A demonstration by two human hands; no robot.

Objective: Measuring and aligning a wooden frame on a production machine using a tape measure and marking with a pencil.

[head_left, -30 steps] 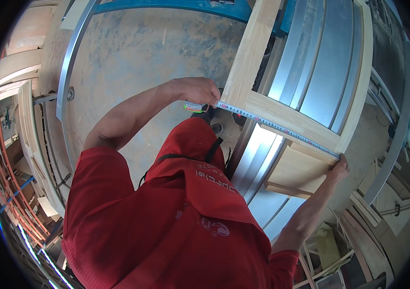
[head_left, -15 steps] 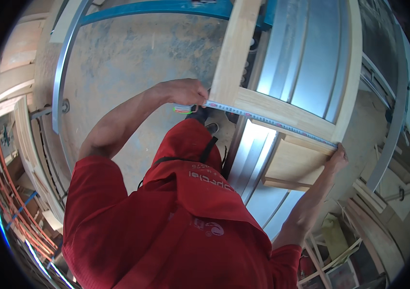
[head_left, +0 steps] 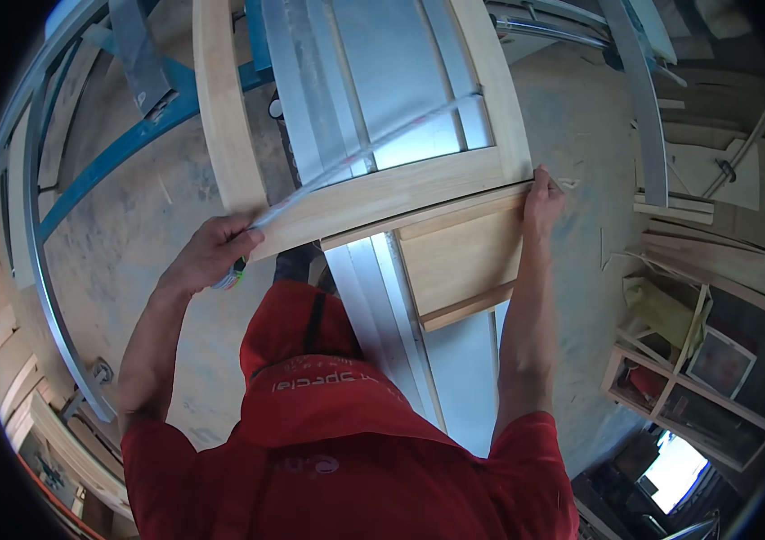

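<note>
Left hand (head_left: 211, 252) gripped the tape measure (head_left: 231, 275), its blade (head_left: 355, 159) slanting toward two o'clock over the wooden frame (head_left: 400, 186); right hand (head_left: 541, 202) curled at the frame's four-o'clock corner, grip unclear. Probably light, springy, best held by its case.

Cool, moderate light covers the floor (head_left: 571, 117), and a thin shadow lines the near edge of the wood frame (head_left: 229, 117). White glare flares on the metal top (head_left: 391, 76) just beyond the frame's crosspiece. Motion smears the tape (head_left: 360, 163), leaving its markings unreadable. The screen (head_left: 673, 472) at lower right is blown out. Fisheye distortion bows the rail (head_left: 51, 306) at left; the dim, soft rim falls to black.
</note>
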